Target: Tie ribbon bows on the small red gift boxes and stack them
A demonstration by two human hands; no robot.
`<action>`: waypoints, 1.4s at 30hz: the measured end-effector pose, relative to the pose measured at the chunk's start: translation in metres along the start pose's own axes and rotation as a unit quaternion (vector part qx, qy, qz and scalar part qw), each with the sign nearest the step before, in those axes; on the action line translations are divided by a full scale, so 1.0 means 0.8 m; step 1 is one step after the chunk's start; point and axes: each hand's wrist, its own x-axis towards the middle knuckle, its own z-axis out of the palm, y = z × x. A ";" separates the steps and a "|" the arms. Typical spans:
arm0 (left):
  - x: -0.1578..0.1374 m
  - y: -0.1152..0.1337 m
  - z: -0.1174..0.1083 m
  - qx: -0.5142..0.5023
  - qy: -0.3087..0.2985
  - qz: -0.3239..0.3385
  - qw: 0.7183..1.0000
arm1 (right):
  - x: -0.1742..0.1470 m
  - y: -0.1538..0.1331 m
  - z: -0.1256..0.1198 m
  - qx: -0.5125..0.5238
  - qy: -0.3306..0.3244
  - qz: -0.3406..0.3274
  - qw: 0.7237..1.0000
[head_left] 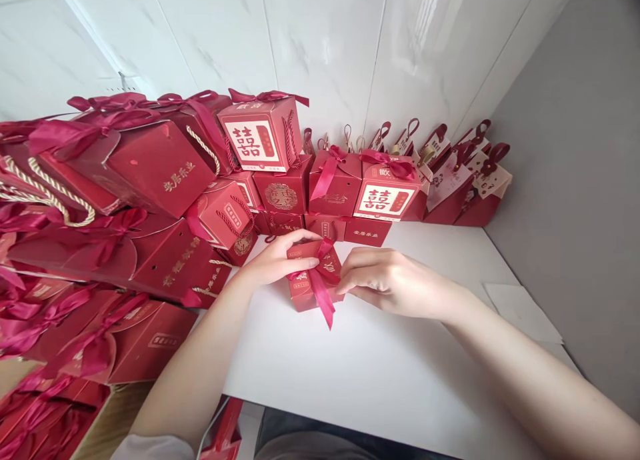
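Note:
A small red gift box point(303, 301) stands on the white table in front of me, its top tied with a magenta ribbon point(321, 293) whose tail hangs over the front. My left hand point(280, 259) grips the box from the left, thumb lying on top by the ribbon's knot and fingers reaching round the far edge. At the box's right side, my right hand point(377, 280) is closed, thumb and fingertips pinched together against the edge. Whatever those fingertips hold is too small or hidden to make out.
Stacked red gift boxes point(165, 163) with ribbons and rope handles fill the left side. More boxes point(385, 190) and tagged red bags point(470, 180) line the tiled wall. A cardboard carton point(117, 417) sits lower left. White sheets point(523, 310) lie by the grey partition point(565, 180) at right.

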 end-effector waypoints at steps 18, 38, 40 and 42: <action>-0.032 0.013 -0.032 0.087 -0.091 -0.008 0.992 | -0.024 0.006 -0.055 0.053 -0.140 0.279 0.949; -0.051 0.018 -0.030 0.155 -0.002 -0.081 0.985 | -0.002 0.061 0.013 0.266 0.020 0.328 0.906; -0.044 0.010 -0.031 0.186 0.079 -0.083 0.976 | -0.002 0.065 0.012 0.265 0.017 0.359 0.895; -0.038 0.005 -0.036 0.210 0.160 -0.071 0.962 | -0.004 0.071 0.008 0.259 0.022 0.384 0.886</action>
